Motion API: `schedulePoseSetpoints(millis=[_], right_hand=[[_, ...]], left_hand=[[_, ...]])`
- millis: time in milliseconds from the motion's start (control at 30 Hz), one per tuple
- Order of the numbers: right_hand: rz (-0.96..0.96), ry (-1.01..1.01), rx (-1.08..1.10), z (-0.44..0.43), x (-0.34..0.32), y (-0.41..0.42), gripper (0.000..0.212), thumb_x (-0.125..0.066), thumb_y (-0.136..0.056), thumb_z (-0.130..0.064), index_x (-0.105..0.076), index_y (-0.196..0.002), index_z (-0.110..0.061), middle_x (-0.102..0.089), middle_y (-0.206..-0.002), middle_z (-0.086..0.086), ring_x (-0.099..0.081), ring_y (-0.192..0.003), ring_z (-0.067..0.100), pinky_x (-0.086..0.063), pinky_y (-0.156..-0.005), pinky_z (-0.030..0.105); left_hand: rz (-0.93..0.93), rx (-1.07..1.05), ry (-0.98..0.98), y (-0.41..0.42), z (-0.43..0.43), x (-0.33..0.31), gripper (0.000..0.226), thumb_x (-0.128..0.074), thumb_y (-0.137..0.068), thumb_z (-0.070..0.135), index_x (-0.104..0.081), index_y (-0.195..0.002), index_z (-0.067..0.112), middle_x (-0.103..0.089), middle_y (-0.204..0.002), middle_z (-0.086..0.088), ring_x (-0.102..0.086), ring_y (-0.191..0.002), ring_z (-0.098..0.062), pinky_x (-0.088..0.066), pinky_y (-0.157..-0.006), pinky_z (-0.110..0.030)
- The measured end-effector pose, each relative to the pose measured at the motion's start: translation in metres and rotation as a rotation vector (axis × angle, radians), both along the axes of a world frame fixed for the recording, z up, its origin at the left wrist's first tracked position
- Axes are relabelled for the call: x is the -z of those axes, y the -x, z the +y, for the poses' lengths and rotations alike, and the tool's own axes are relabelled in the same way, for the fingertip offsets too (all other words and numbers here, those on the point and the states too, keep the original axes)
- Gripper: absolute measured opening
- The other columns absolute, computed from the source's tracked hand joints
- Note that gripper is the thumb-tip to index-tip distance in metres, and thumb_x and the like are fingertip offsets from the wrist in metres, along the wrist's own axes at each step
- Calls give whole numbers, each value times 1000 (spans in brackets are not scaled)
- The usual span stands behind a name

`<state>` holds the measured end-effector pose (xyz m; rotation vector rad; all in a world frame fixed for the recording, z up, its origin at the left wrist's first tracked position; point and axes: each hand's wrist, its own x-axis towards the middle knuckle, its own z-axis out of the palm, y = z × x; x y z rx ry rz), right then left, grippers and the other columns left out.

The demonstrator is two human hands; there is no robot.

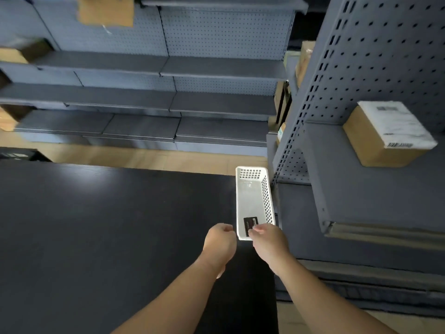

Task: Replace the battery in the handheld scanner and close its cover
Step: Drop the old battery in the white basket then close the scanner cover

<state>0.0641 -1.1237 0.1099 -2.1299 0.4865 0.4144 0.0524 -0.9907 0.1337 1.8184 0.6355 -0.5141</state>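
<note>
A flat black battery (250,225) lies in the near end of a white perforated basket (250,189) at the right edge of the black table (108,225). My right hand (268,241) reaches over the basket's near rim, and its fingertips pinch the battery's near edge. My left hand (220,242) hovers just left of the basket with curled fingers; nothing shows in it. The handheld scanner is not in view.
Grey metal shelving (168,68) runs along the back, across a strip of wooden floor. A second grey rack (361,165) stands close on the right with a labelled cardboard box (387,133) on it. More boxes sit at the far left.
</note>
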Motion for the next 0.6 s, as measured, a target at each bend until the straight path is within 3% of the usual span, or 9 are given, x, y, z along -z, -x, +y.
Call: schedulePoseSetpoints(millis=[100,200,300,367,500,600], right_hand=[[-117,127,-288,28,-38,6,32,-57,-95,-26,-66,-121,-10,-68,-125,7,-62,-115,24,-49,-99,35],[-212,253,-613,69,-70,14,39,-56,-95,-32,-57,-133,-22,-63,-133,0,-58,-122,19,-48,-100,33],[-298,389,-939,120,-98,26,40,-54,-97,-34,-53,-136,-23,-59,-135,1,-58,-123,22,-50,-100,36],[-372,495,-1149,160,-116,41,39,-50,-98,-33,-52,-134,-19,-59,-134,4,-58,-121,26,-48,-101,40],[-548,602,-1443,243,-142,89,28,-51,-97,-32,-61,-116,-14,-65,-117,7,-63,-106,29,-50,-93,41],[-643,618,-1606,300,-153,131,26,-49,-98,-30,-59,-113,-12,-65,-114,10,-63,-103,31,-49,-89,40]], left_hand=[[-103,36,-196,22,41,-28,41,-43,-98,16,-53,-138,18,-60,-130,2,-53,-75,0,-41,-61,-13],[-151,66,-429,52,91,-59,38,-42,-98,22,-55,-133,19,-64,-120,-3,-62,-69,-8,-45,-49,-18],[-133,71,-667,95,140,-90,35,-43,-96,24,-57,-126,15,-61,-124,-7,-65,-95,-24,-58,-77,-36],[-94,68,-804,129,171,-106,30,-44,-95,26,-58,-117,12,-58,-124,-9,-58,-111,-33,-52,-92,-45],[31,23,-1026,204,224,-129,23,-45,-97,22,-55,-114,9,-55,-122,-10,-51,-116,-35,-44,-90,-43],[145,-39,-1101,256,266,-126,23,-47,-96,19,-55,-115,11,-55,-122,-10,-51,-118,-33,-43,-93,-43]])
